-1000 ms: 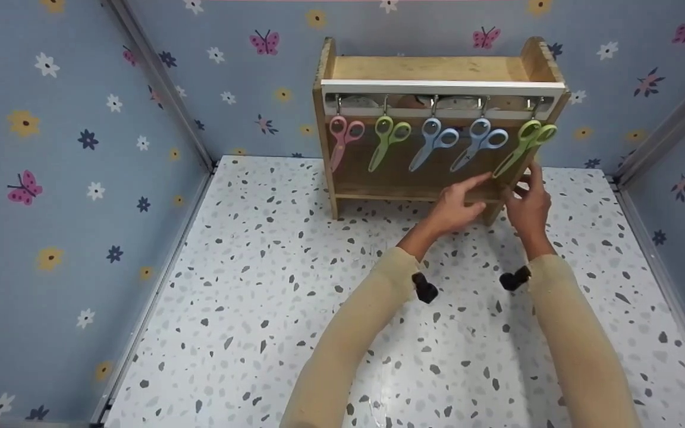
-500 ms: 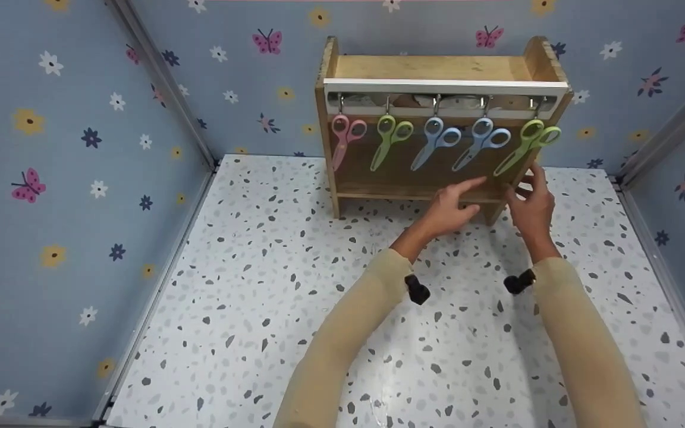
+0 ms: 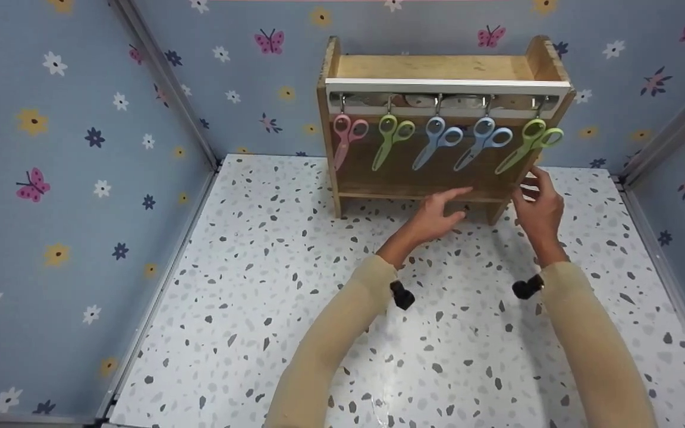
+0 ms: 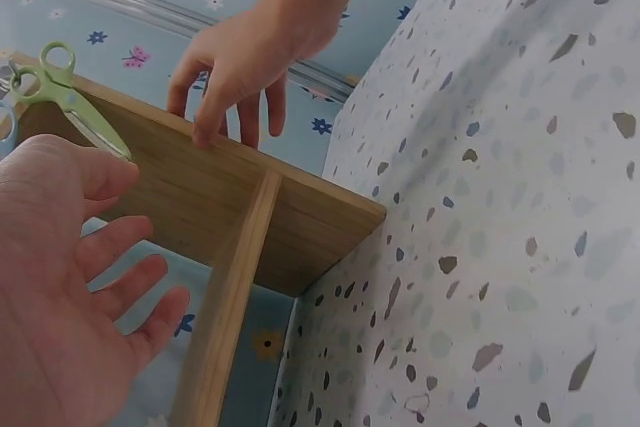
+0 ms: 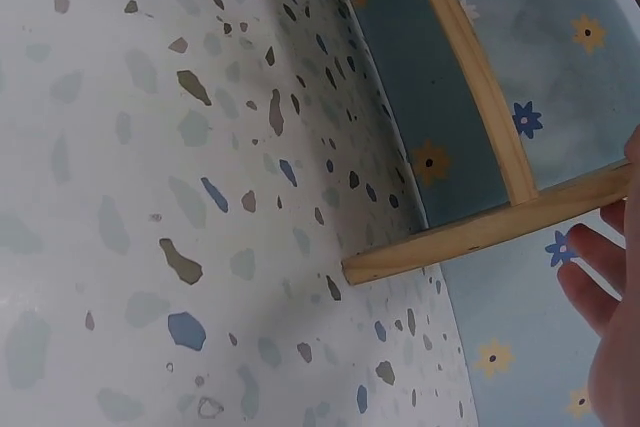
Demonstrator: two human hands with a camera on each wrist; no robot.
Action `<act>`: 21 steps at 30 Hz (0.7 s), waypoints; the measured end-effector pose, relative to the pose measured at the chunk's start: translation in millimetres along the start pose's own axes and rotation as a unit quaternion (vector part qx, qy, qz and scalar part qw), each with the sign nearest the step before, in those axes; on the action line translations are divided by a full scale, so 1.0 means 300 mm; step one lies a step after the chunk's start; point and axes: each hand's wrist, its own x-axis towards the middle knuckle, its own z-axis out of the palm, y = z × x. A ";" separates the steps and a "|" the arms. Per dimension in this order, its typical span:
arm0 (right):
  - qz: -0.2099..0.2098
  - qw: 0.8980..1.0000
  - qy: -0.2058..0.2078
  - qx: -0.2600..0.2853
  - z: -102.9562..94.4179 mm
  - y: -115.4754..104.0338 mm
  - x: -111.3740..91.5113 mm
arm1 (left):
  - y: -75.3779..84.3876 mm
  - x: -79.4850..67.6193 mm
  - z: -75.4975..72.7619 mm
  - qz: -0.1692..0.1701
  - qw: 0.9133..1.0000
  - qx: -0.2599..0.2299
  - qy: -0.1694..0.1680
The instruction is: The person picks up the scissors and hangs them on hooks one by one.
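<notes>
Several scissors hang by their finger loops from hooks on a wooden rack (image 3: 426, 195): pink scissors (image 3: 348, 134) at the left, green scissors (image 3: 389, 139), two blue pairs in the middle, and green scissors (image 3: 530, 142) at the right end. My left hand (image 3: 426, 220) hovers before the lower shelf, holding nothing, fingers extended and spread; in the left wrist view its fingertips are near the green scissors (image 4: 75, 97). My right hand (image 3: 540, 208) is at the rack's right side panel (image 5: 480, 227), thumb by its front edge, loosely bent fingers outside it. Contact there is hard to tell.
Under the rack is a white speckled tabletop (image 3: 247, 285). Blue flowered walls (image 3: 69, 208) stand at the left, back and right, with metal strips (image 3: 164, 83) along their corners. The rack stands close to the back wall.
My left hand has drawn back left and down, away from the right-end green scissors. My right hand has shifted slightly right and down along the side panel. The scissors still hang.
</notes>
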 end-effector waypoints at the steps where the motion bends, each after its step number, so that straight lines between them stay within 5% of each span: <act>1: -0.004 1.000 0.007 -0.004 -0.002 0.000 -0.002 | -0.005 -0.007 -0.005 -0.001 1.000 0.003 -0.001; 21: -0.057 0.997 0.054 -0.018 -0.030 0.010 -0.026 | -0.103 -0.183 -0.155 -0.025 0.998 0.052 0.039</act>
